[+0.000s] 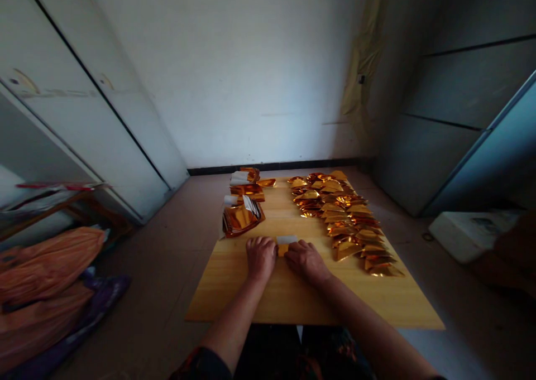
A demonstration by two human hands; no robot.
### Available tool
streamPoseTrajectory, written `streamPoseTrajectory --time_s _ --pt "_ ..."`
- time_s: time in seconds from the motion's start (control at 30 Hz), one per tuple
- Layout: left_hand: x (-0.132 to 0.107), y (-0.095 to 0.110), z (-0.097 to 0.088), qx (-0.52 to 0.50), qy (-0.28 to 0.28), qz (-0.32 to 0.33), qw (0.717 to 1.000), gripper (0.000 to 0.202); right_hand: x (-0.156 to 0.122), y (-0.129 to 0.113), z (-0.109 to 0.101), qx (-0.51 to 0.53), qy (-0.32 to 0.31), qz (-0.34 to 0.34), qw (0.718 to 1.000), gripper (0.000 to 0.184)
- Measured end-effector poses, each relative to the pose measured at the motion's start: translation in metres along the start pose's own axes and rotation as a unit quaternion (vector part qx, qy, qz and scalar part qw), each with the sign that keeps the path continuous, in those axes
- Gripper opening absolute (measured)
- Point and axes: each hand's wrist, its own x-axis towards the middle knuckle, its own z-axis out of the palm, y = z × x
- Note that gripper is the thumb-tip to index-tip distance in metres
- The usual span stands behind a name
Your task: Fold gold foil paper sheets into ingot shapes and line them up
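Note:
A small sheet of gold foil paper point(283, 250), with a pale strip along its far side, lies on the wooden board between my hands. My left hand point(261, 257) grips its left end with curled fingers. At the right end, my right hand point(307, 260) has its fingers bent down on the paper. My fingers partly cover the sheet, so its exact folds cannot be made out. Just beyond my left hand sits a stack of flat gold foil sheets point(242, 218). Rows of folded gold foil pieces point(347, 224) stand along the board's right side.
More foil bundles point(247, 190) lie at the far left of the wooden board point(234, 290). Cabinets point(104, 90) flank the left side, and a white wall point(251, 78) rises behind. Orange cloth point(50, 263) is heaped at left; a white box point(460, 235) sits on the floor at right.

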Motion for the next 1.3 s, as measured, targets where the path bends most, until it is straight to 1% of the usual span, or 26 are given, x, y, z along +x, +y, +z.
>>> streamPoseTrajectory --time_s 0.13,0.27,0.33,0.43,0.6,0.77,0.87,0.97,1.1,1.17,1.3 --pt "0.002 -0.001 0.002 -0.003 -0.018 0.011 1.0 0.017 -0.006 0.009 -0.002 -0.005 0.016 -0.001 1.0 0.015" --pt "0.001 0.002 0.001 0.013 -0.045 0.041 0.998 0.02 -0.006 0.014 -0.006 0.018 0.013 0.002 1.0 0.021" --pt "-0.004 0.005 -0.002 0.018 -0.04 0.05 0.998 0.02 -0.003 0.015 -0.007 0.034 0.007 -0.001 0.999 0.023" --pt "-0.012 0.007 -0.006 0.009 -0.018 0.058 0.998 0.014 0.002 0.018 -0.008 0.044 -0.008 -0.014 0.999 0.023" --pt "-0.012 0.003 -0.01 -0.006 -0.02 0.072 0.997 0.012 0.007 0.023 -0.004 0.018 -0.016 -0.034 0.999 0.019" --pt "-0.008 -0.001 -0.009 -0.002 -0.024 0.094 0.995 0.016 0.011 0.029 0.002 0.004 -0.008 -0.059 0.998 0.019" --pt "-0.008 -0.004 -0.01 -0.008 -0.032 0.1 0.994 0.013 0.016 0.029 -0.002 -0.021 -0.037 -0.083 0.996 0.023" --pt "-0.007 -0.006 -0.013 -0.021 -0.048 0.114 0.992 0.011 0.02 0.027 -0.009 -0.056 -0.069 -0.1 0.991 0.023" --pt "-0.006 -0.008 -0.015 -0.028 -0.054 0.119 0.991 0.011 0.021 0.024 -0.014 -0.082 -0.072 -0.114 0.987 0.024" --pt "-0.007 -0.008 -0.015 -0.025 -0.052 0.116 0.991 0.009 0.02 0.022 -0.013 -0.078 -0.064 -0.113 0.989 0.025" --pt "-0.007 -0.006 -0.012 -0.018 -0.034 0.113 0.993 0.009 0.021 0.02 -0.012 -0.06 -0.049 -0.077 0.994 0.025"
